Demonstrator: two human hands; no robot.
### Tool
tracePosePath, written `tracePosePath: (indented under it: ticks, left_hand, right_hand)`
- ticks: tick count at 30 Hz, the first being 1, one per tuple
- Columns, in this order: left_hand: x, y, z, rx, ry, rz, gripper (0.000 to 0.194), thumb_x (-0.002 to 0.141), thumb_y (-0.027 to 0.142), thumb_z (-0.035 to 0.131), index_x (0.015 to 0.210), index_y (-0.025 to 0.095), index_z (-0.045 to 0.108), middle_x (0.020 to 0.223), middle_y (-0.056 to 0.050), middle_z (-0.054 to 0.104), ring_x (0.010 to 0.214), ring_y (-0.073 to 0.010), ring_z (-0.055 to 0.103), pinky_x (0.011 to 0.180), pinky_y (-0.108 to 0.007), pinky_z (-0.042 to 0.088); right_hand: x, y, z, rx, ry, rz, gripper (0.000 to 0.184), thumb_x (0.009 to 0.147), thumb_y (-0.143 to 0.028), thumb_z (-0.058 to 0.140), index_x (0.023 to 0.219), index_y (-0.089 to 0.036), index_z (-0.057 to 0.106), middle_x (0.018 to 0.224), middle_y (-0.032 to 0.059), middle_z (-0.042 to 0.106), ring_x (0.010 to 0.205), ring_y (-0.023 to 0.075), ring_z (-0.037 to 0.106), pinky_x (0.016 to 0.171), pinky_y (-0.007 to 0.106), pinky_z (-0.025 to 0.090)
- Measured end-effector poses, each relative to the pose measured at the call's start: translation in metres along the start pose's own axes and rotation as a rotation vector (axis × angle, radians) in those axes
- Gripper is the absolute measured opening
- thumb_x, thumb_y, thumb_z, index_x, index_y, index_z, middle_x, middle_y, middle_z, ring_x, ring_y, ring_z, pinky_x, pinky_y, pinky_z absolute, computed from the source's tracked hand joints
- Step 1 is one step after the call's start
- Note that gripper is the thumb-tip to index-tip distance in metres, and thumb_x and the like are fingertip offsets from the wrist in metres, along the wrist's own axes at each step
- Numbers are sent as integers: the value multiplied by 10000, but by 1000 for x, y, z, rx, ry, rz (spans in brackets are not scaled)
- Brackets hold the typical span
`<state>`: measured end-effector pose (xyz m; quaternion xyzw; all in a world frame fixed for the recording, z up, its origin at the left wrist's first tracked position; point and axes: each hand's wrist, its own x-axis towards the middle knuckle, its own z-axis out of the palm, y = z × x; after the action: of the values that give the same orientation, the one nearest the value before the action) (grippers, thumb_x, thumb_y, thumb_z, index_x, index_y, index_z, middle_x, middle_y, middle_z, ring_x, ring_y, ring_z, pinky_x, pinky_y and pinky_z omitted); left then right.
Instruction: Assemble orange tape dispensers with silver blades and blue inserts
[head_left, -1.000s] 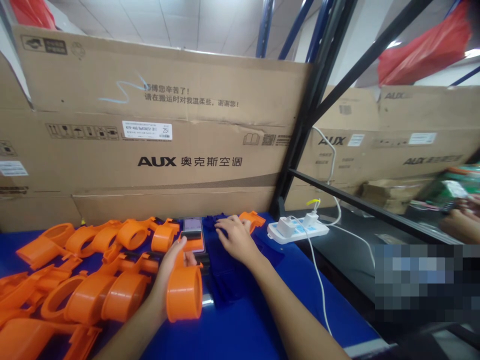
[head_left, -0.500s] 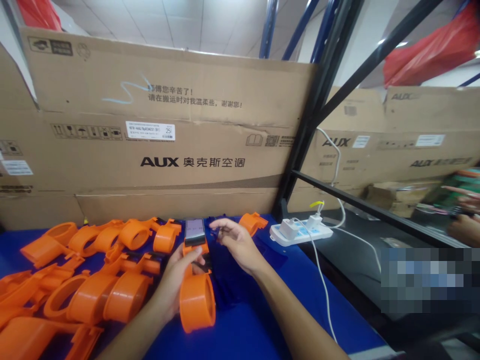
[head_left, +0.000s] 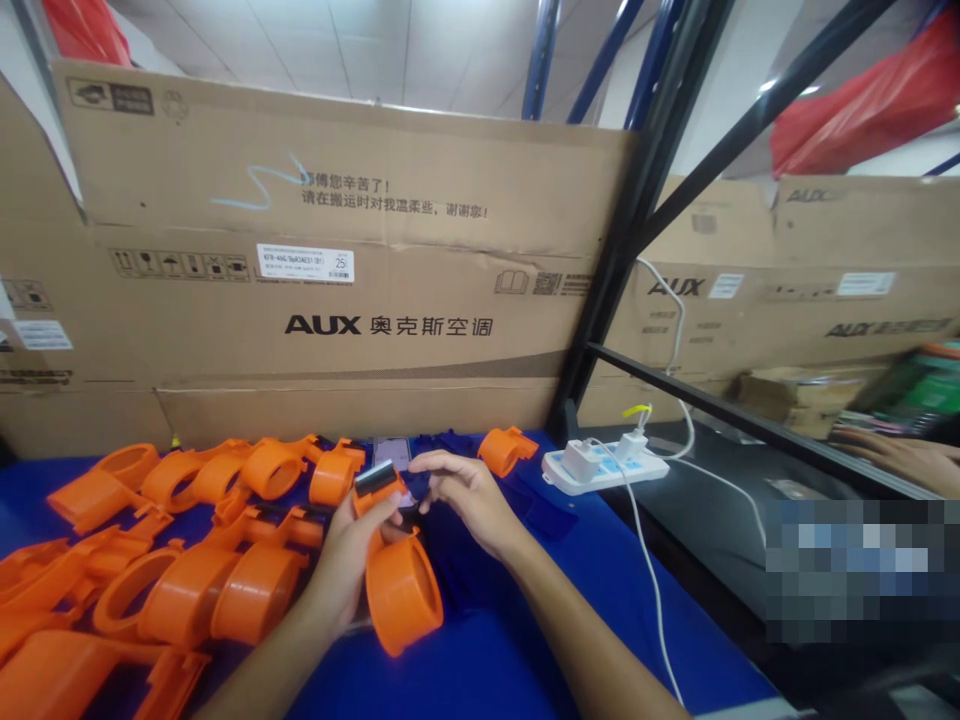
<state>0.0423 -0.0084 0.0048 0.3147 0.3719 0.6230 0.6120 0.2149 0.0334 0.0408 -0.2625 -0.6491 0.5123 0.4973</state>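
Head view: the left hand (head_left: 346,552) grasps an orange tape dispenser (head_left: 403,602) by its body, fingers closed around it below the dark strip at its end, with the ring facing the wearer. The dispenser is held above the blue table (head_left: 499,665), right of other orange dispensers (head_left: 255,592). The right hand (head_left: 471,500) is beside it, fingers loosely curled; whether its fingertips grip anything cannot be determined.

From my remote seat I see the left hand (head_left: 343,556), lower and left of centre, and the right hand (head_left: 474,500), near mid-frame, both ungloved. The left forearm (head_left: 274,645) and right forearm (head_left: 581,615) are bare, slender, smooth in outline.
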Motion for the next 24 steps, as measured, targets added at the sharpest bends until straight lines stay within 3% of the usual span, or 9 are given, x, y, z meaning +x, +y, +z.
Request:
tracePosePath:
  ticks: [7, 11, 16, 19, 24]
  left_hand:
    - [6, -5, -5, 77, 12, 37, 403, 732, 367, 890, 1005, 191, 651, 763, 15, 673, 604, -129, 660, 620, -249, 549]
    - [7, -4, -6, 109, 11, 25, 426, 722, 393, 896, 1008, 185, 657, 752, 8, 678, 589, -138, 668, 607, -255, 545]
    - [3, 0, -4, 88, -11, 13, 403, 723, 359, 893, 1001, 182, 662, 748, 3, 682, 587, -141, 670, 618, -264, 555]
    - [1, 2, -2, 58, -20, -6, 388, 730, 338, 888, 1007, 188, 660, 746, 13, 677, 583, -133, 666, 629, -265, 564]
    - [-1, 3, -1, 49, -38, -16, 393, 738, 342, 881, 1026, 176, 671, 749, 3, 677, 583, -134, 663, 607, -256, 557]
  right_hand:
    - [1, 5, 5, -30, 2, -36, 231, 938, -267, 662, 1162, -223, 691, 762, -2, 680, 649, 148, 636, 674, 307, 532]
    - [-1, 4, 6, -77, 2, -94, 225, 926, -206, 619, 1147, -219, 661, 779, -3, 659, 683, 152, 640, 672, 301, 537]
    - [-6, -6, 6, -397, 50, -188, 210, 874, -116, 582, 1035, -220, 668, 884, 15, 666, 779, 163, 623, 735, 301, 509]
    - [-7, -13, 6, -535, 59, -227, 171, 879, -112, 573, 983, -223, 652, 894, 13, 673, 781, 167, 608, 742, 301, 486]
    - [-8, -19, 5, -552, 46, -248, 99, 902, -196, 650, 985, -224, 603, 947, 19, 654, 818, 171, 594, 757, 300, 480]
